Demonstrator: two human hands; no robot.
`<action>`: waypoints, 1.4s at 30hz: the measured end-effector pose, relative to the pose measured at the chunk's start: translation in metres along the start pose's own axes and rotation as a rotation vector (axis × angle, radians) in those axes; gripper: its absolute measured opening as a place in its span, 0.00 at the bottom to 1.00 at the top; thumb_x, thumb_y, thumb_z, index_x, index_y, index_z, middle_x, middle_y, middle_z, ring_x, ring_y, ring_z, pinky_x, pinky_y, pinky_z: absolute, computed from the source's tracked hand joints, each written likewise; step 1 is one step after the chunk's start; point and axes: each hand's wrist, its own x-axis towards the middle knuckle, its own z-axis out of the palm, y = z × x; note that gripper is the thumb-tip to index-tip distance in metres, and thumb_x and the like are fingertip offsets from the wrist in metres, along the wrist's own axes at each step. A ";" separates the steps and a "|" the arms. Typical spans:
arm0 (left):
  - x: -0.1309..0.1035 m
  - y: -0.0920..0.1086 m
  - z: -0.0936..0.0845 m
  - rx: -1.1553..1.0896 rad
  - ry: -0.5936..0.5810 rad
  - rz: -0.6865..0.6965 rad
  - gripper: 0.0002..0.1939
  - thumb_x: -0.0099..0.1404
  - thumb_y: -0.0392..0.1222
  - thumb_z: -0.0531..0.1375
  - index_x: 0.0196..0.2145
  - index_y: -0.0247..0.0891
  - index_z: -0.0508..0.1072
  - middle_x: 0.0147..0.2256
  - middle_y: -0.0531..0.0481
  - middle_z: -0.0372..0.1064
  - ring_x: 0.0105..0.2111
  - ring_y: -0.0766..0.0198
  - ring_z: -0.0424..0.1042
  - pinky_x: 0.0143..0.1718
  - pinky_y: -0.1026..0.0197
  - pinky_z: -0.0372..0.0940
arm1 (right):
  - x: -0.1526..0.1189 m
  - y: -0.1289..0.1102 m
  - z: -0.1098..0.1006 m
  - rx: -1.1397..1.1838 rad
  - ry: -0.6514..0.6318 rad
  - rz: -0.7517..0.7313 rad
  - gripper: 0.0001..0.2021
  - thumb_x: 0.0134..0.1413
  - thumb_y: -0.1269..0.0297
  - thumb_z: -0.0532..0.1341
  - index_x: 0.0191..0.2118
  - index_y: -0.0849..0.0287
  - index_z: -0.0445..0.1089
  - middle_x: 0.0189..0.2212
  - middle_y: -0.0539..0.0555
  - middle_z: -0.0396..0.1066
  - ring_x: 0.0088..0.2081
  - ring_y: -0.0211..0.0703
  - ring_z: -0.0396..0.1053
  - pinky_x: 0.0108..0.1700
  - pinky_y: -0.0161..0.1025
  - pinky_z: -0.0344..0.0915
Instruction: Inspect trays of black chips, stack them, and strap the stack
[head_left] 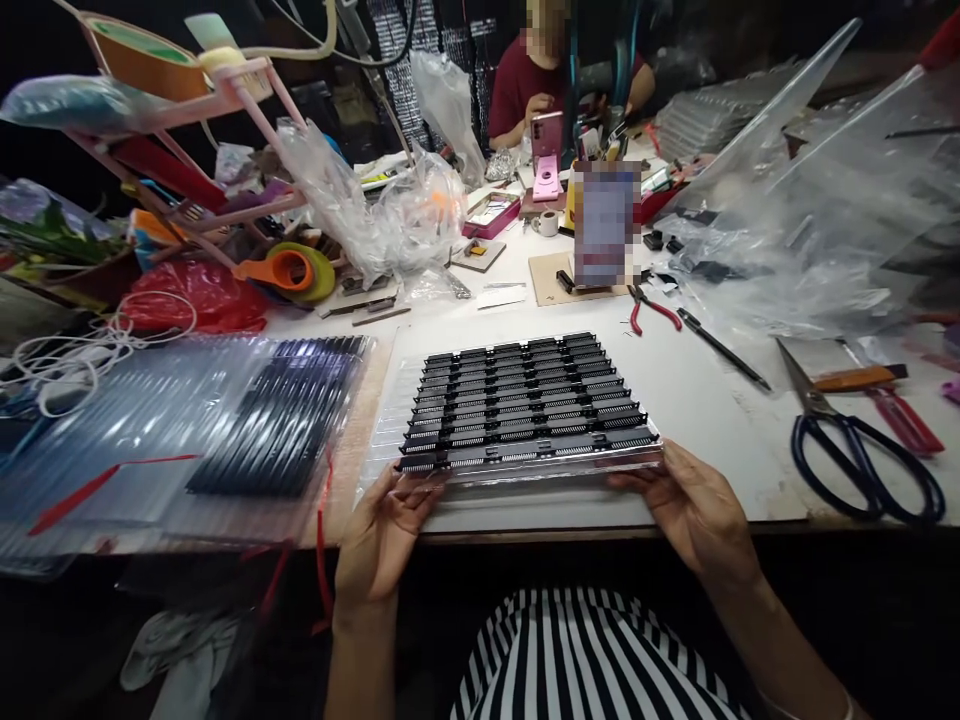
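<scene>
A clear plastic tray [540, 473] carries rows of black connectors [517, 400] with fine pale pins. My left hand [386, 525] grips its near left corner, thumb at the edge and fingers curled beneath. At the near right corner, my right hand [694, 505] holds the tray in the same way, its fingertips partly under the edge. The near side of the tray looks slightly raised above the white board [675, 370]. To the left lies a stack of clear trays [150, 420], the top one with dark strips [289, 410] in its right part.
On the right are scissors [855, 450], a black pen [724, 350], red-handled pliers [649, 312] and loose plastic bags [825, 230]. A pink rack [247, 95] and tape rolls [292, 272] stand at left. Across the table sits a person in dark red [514, 90] behind a pink phone [546, 135].
</scene>
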 end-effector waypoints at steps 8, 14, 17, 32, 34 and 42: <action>0.002 0.004 0.004 0.037 0.079 0.002 0.13 0.64 0.33 0.52 0.26 0.32 0.73 0.33 0.37 0.76 0.39 0.47 0.75 0.39 0.51 0.72 | 0.000 0.003 -0.001 -0.022 0.032 -0.006 0.11 0.61 0.60 0.56 0.38 0.59 0.73 0.33 0.56 0.74 0.38 0.47 0.73 0.37 0.42 0.73; 0.002 0.007 0.006 0.059 0.115 -0.001 0.16 0.66 0.33 0.49 0.25 0.33 0.72 0.31 0.38 0.76 0.38 0.48 0.76 0.38 0.50 0.72 | 0.000 0.003 0.000 -0.009 0.075 -0.007 0.09 0.59 0.60 0.58 0.35 0.58 0.73 0.32 0.54 0.74 0.35 0.45 0.74 0.34 0.39 0.72; -0.001 0.008 0.008 0.074 0.109 0.002 0.15 0.66 0.34 0.50 0.25 0.34 0.72 0.31 0.40 0.76 0.39 0.48 0.75 0.39 0.51 0.72 | -0.001 0.003 0.000 0.000 0.078 -0.004 0.09 0.59 0.60 0.59 0.35 0.58 0.73 0.30 0.54 0.75 0.35 0.45 0.74 0.33 0.38 0.72; -0.013 0.013 0.030 0.092 -0.036 0.083 0.12 0.65 0.40 0.56 0.25 0.33 0.69 0.24 0.45 0.75 0.34 0.51 0.77 0.41 0.49 0.71 | -0.003 0.003 -0.003 -0.003 0.246 0.021 0.11 0.45 0.58 0.68 0.33 0.58 0.73 0.31 0.53 0.77 0.33 0.50 0.75 0.33 0.38 0.74; -0.015 0.014 0.031 0.072 -0.055 0.082 0.13 0.66 0.41 0.55 0.25 0.34 0.68 0.25 0.44 0.75 0.34 0.51 0.77 0.40 0.49 0.71 | -0.004 0.003 -0.003 -0.007 0.292 0.037 0.11 0.45 0.57 0.68 0.33 0.58 0.73 0.31 0.52 0.76 0.33 0.50 0.75 0.33 0.38 0.74; -0.018 0.016 0.032 0.043 -0.058 0.073 0.15 0.67 0.41 0.53 0.25 0.33 0.67 0.25 0.45 0.75 0.31 0.55 0.77 0.41 0.48 0.70 | -0.005 0.004 -0.002 -0.032 0.361 0.067 0.06 0.50 0.61 0.63 0.31 0.57 0.72 0.30 0.52 0.76 0.33 0.48 0.75 0.32 0.38 0.74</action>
